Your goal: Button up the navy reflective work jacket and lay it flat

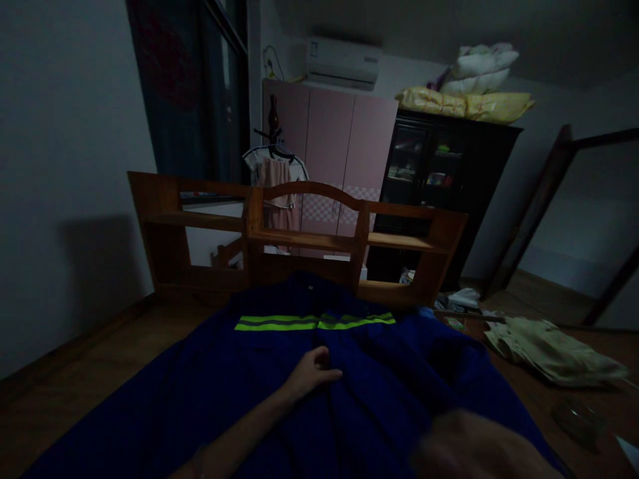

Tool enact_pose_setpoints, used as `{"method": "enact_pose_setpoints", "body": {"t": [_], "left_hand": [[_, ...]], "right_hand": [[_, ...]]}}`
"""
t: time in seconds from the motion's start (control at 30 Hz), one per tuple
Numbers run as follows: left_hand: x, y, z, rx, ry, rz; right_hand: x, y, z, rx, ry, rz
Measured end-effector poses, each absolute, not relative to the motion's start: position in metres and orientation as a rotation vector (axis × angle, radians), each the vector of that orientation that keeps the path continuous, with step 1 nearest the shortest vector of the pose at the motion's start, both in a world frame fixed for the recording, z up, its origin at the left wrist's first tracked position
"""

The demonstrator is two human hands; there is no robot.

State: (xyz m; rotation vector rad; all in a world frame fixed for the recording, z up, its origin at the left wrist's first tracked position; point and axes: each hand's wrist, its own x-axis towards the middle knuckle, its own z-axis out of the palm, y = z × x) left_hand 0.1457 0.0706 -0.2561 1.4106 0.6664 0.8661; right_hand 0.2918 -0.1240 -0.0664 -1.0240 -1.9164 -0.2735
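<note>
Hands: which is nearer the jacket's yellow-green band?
The left hand, just below the band on the blue jacket; the blurred right hand is farther away, lower right.

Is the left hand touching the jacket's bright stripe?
Apart. The head view shows plain blue cloth of the jacket between the left hand and the bright stripe.

At five o'clock the right hand [479, 446] is a blur, its wrist cut off by the bottom edge; its grip cannot be told. The left hand [312, 376], at six, hides some jacket [367, 379]; whether they touch is unclear. The jacket's hem and seven-o'clock sleeve run out of frame. Its collar label [310, 287] is too small to read. At four, the paper [630, 452] is cut off.
</note>
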Motion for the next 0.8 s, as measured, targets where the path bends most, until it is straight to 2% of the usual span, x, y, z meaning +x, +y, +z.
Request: {"method": "enact_pose_setpoints", "body": {"t": [0.17,0.33,0.43,0.8], "left_hand": [[0.144,0.067,-0.252,1.263,0.676,0.916],[0.144,0.064,-0.25,1.281,0.84,1.025],[0.144,0.062,-0.247,1.279,0.889,1.063],[0.141,0.053,-0.239,1.373,0.901,1.195]], "right_hand": [[0.304,-0.037,-0.131,-0.99,-2.029,-0.254],[0.318,0.005,-0.192,-1.15,-2.004,0.276],[0.317,0.002,-0.198,-1.173,-2.062,0.387],[0.312,0.002,-0.204,-1.26,-2.163,0.391]]}}
